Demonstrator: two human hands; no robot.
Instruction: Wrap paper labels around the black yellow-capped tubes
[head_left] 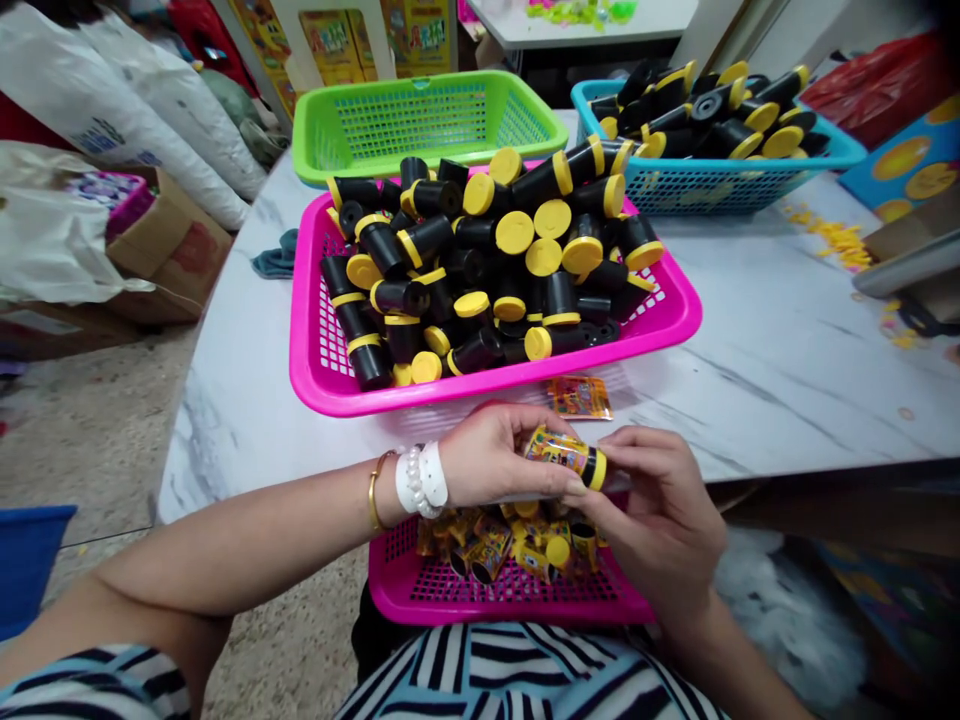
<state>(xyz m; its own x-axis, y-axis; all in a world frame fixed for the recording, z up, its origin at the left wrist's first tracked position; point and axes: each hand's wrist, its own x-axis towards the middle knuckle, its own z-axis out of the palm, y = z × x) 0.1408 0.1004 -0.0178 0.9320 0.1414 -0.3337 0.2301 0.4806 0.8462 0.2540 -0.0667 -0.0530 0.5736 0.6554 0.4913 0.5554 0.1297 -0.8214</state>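
Note:
Between my two hands is a small black canister (562,452) with a yellow cap and a printed orange-yellow plastic sleeve around it. My left hand (499,455) grips its sleeved body from the left, thumb along the near side. My right hand (660,500) pinches the capped end. Just beyond my fingers a flat printed sleeve (581,397) lies on the table. Below my hands a pink basket (510,605) on my lap holds several sleeved canisters (487,548). In front, a larger pink basket (487,385) is heaped with bare black canisters (382,245) with yellow caps.
A green basket (427,160) stands behind the large pink one. At the back right, a blue basket (697,185) holds more black and yellow canisters. Small yellow pieces (836,240) lie on the marbled table (780,370). Cardboard boxes (176,240) and white sacks (97,110) stand at left.

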